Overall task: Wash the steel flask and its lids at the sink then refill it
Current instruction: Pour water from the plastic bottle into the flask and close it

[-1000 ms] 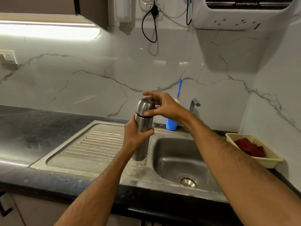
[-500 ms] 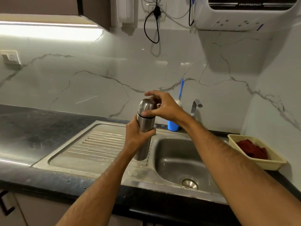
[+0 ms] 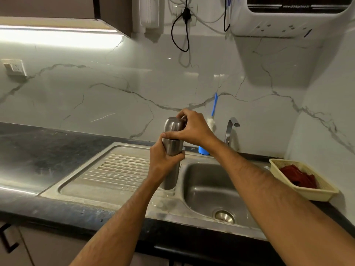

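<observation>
Head view: upright steel flask point(image 3: 171, 148) gripped by left hand point(image 3: 163, 162), right hand point(image 3: 192, 127) clasping its cap point(image 3: 172, 124)

Steel flask point(image 3: 171, 150) upright above sink point(image 3: 194, 210) drainboard edge, domed lid point(image 3: 173, 125) on.

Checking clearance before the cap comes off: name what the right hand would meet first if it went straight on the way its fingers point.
The right hand points left; its fingers already grip the flask cap. Beyond looks free.

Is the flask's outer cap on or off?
On: the cap sits atop the upright flask, gripped by the right hand.
</observation>
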